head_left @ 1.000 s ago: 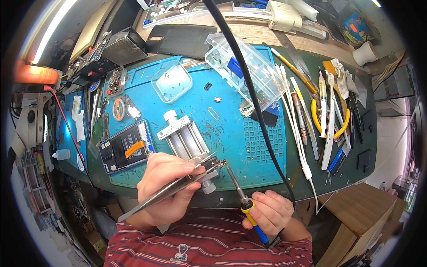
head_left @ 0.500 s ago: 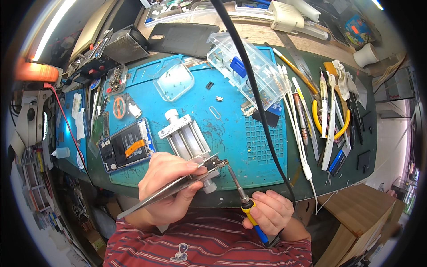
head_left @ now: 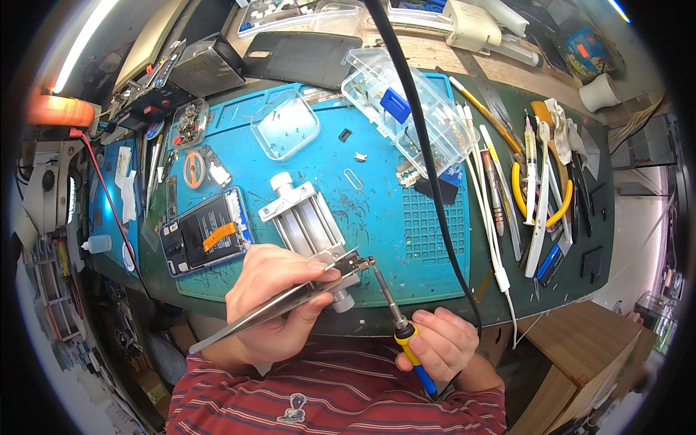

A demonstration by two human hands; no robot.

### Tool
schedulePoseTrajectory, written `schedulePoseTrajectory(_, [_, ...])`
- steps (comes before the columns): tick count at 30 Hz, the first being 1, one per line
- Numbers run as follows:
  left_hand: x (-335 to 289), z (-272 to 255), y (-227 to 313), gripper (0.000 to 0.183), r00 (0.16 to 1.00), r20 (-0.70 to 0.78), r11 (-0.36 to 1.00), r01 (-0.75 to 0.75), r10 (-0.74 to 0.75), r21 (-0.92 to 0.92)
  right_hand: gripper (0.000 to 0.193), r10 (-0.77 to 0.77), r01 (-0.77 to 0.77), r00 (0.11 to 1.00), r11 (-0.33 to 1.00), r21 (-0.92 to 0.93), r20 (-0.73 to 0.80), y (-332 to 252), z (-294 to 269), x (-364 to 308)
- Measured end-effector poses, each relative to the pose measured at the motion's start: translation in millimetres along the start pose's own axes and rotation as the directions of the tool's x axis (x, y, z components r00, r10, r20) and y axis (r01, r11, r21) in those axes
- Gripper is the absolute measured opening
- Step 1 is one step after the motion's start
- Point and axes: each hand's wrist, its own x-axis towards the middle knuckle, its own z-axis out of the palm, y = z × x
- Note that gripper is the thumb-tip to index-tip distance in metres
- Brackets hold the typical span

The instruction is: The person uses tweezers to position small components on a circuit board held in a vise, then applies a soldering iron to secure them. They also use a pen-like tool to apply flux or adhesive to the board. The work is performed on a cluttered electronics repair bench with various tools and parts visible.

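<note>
My left hand (head_left: 272,304) is closed around metal tweezers (head_left: 243,328), their broad back end pointing to the lower left. At the tweezers' front is a small dark board-like part (head_left: 348,264) with a metallic end; its exact kind is too small to tell. My right hand (head_left: 440,342) grips a soldering iron (head_left: 404,341) by its yellow and blue handle. The iron's tip meets or nearly meets the part's metallic end. Just behind my left hand lies a silver clamp fixture (head_left: 304,217), its near end partly hidden by fingers and part.
An opened phone (head_left: 206,235) lies left on the blue mat (head_left: 391,275). A clear tray (head_left: 286,123) and compartment box (head_left: 417,119) stand farther back. A black cable (head_left: 420,138) crosses the view. Pliers with yellow handles (head_left: 516,190) lie among tools at right.
The view has shifted slightly. Both hands keep their grips, and the iron's tip stays at the part's metallic end.
</note>
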Motion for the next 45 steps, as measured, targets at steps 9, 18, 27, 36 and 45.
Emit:
schedulePoseTrajectory(9, [0.0,0.4,-0.8,0.027,1.000,-0.003,1.000,-0.008,0.008,0.006,0.033,0.052,-0.051,0.999,0.999,0.011,-0.015,-2.7,1.7,-4.4])
schedulePoseTrajectory(18, [1.1,1.2,0.1,0.027,1.000,-0.005,1.000,-0.003,0.003,0.008,0.033,0.054,-0.054,0.998,0.998,0.010,-0.020,-2.7,2.3,-4.8])
schedulePoseTrajectory(27, [0.4,0.9,1.2,0.027,1.000,-0.004,1.000,0.009,-0.009,0.012,0.036,0.007,-0.007,1.000,1.000,0.005,-0.026,-0.4,2.2,-1.1])
schedulePoseTrajectory(36, [1.2,1.2,2.0,0.027,1.000,-0.001,1.000,0.014,-0.014,0.021,0.033,0.051,-0.051,0.999,0.999,0.004,-0.017,-2.4,1.5,-3.3])
schedulePoseTrajectory(45, [1.5,1.2,3.1,0.027,1.000,-0.002,0.999,0.017,-0.016,0.038,0.033,0.059,-0.059,0.998,0.998,0.019,-0.017,-2.7,1.1,-3.8])
